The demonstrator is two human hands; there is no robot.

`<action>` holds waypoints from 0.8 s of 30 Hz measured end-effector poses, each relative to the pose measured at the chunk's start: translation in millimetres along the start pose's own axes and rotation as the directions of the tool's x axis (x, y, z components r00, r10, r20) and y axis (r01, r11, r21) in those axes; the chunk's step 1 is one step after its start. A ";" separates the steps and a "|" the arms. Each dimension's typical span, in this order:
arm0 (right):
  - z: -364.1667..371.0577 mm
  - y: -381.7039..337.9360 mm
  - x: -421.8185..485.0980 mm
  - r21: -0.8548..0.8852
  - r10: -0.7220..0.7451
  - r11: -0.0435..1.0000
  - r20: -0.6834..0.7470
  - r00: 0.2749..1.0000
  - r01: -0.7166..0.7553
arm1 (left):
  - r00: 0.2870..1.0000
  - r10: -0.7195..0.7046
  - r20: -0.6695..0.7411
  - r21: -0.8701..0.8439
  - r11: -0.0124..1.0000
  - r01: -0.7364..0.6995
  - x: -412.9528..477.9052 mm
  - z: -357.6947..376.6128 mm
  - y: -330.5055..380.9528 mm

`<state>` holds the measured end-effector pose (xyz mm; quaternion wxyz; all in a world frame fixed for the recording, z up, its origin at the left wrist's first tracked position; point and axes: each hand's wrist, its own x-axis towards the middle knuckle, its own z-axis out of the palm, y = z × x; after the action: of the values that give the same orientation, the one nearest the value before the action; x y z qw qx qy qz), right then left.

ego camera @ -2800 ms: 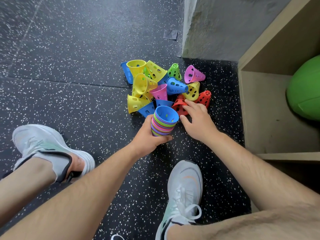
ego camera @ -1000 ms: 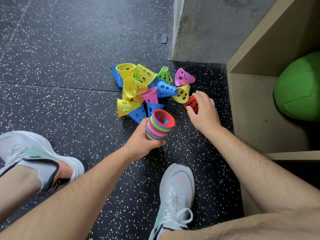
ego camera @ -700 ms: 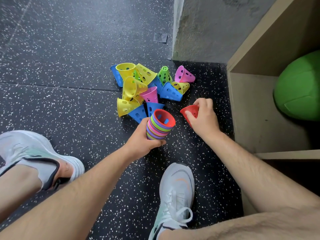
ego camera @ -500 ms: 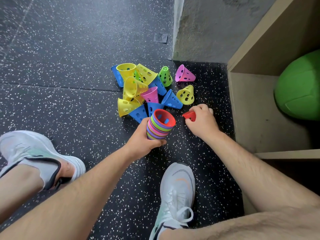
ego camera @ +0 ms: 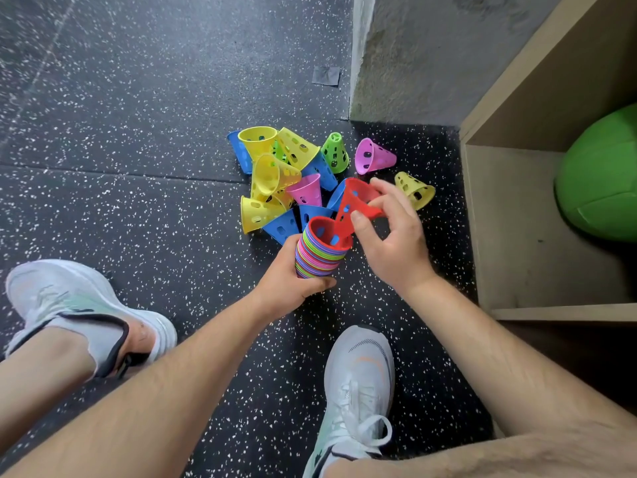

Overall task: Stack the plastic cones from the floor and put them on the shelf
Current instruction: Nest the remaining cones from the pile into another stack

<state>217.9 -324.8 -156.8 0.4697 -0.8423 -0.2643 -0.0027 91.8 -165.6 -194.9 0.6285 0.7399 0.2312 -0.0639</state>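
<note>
Speckled black rubber floor [ego camera: 138,208] is running up to a rough concrete wall [ego camera: 413,56] and the side of a wooden shelf [ego camera: 517,236]. In that corner of the floor a heap of loose perforated cones [ego camera: 275,177] is lying tumbled, mostly yellow, blue and pink, with a green cone [ego camera: 334,155], a pink cone [ego camera: 374,157] and a yellow cone [ego camera: 415,191] lying a little apart towards the shelf. The person is crouching over them, and the left hand [ego camera: 293,281] is wrapping its curled fingers round a stack of nested cones [ego camera: 319,255], holding it clear of the heap with the wide mouths up and tilted towards the other hand, so the opening is presenting itself for loading. The right hand [ego camera: 393,243] is pinching a red cone [ego camera: 355,208] by its wide rim, thumb on the near side and fingers on the far side, leaving the narrow end free to lead. That narrow end is dipping into the red-rimmed mouth of the stack; whether it is already seating against the cone below is hard to tell from this angle. Judging by the heap, the stacking is only partly done, and the shelf compartment, where a green ball [ego camera: 599,177] is sitting at the back, is waiting close on the right for the finished stack.
</note>
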 end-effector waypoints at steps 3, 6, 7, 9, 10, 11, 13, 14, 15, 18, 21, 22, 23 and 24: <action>5.7 -4.1 -7.9 -0.002 -0.038 0.999 0.136 0.990 0.038 | 1.000 0.006 -0.015 -0.029 1.000 -0.007 -0.2 0.3 -2.3; 10.1 -6.0 -18.6 0.038 -0.058 0.998 0.295 0.954 0.049 | 1.000 0.015 -0.014 -0.044 0.999 -0.016 -0.4 -0.2 -5.1; 10.4 -7.1 -20.8 0.058 -0.030 0.998 0.329 0.944 0.011 | 1.000 0.016 -0.015 -0.047 0.999 -0.017 -0.5 -0.7 -6.0; 9.8 -8.9 -20.2 0.099 0.042 0.992 0.343 0.938 -0.081 | 1.000 0.023 -0.021 -0.055 0.998 -0.024 -1.2 -1.6 -7.9; 9.7 -9.0 -18.4 0.109 0.067 0.988 0.335 0.940 -0.109 | 0.999 0.030 -0.026 -0.053 0.998 -0.031 -1.6 -1.6 -9.2; 9.3 -9.8 -15.9 0.111 0.085 0.986 0.326 0.942 -0.127 | 0.999 0.036 -0.033 -0.053 0.998 -0.038 -2.0 -1.7 -10.5; 12.1 -8.3 -10.3 0.098 0.119 0.983 0.313 0.942 -0.156 | 0.998 0.041 -0.046 -0.057 0.997 -0.044 -2.4 -1.8 -13.9; 14.9 -6.4 -7.1 0.088 0.135 0.982 0.307 0.942 -0.170 | 0.998 0.038 -0.049 -0.055 0.998 -0.041 -2.6 -1.7 -15.6; 18.4 -3.3 -3.4 0.080 0.149 0.980 0.302 0.942 -0.181 | 0.998 0.035 -0.052 -0.054 0.998 -0.038 -3.3 -2.1 -16.5; 28.8 10.3 9.3 0.007 0.186 0.980 0.334 0.924 -0.200 | 0.997 0.035 -0.062 -0.073 0.997 -0.040 -4.2 -3.9 -19.0; 34.1 21.0 18.8 -0.133 0.187 0.981 0.432 0.882 -0.143 | 0.998 0.023 -0.062 -0.087 0.996 -0.028 -5.7 -6.1 -17.7; 35.9 23.4 20.3 -0.173 0.177 0.979 0.457 0.872 -0.108 | 0.998 0.017 -0.062 -0.091 0.996 -0.023 -5.8 -6.7 -17.7; 37.5 24.6 21.1 -0.206 0.169 0.975 0.476 0.863 -0.078 | 0.998 0.013 -0.065 -0.095 0.995 -0.019 -5.9 -7.3 -18.1; 38.8 25.1 21.3 -0.231 0.166 0.971 0.488 0.857 -0.057 | 0.998 0.008 -0.065 -0.098 0.995 -0.014 -5.9 -7.7 -18.6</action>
<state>238.0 -295.1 -193.0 0.2930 -0.8721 -0.3265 0.2171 77.2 -157.9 -207.9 0.6566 0.7110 0.2504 -0.0250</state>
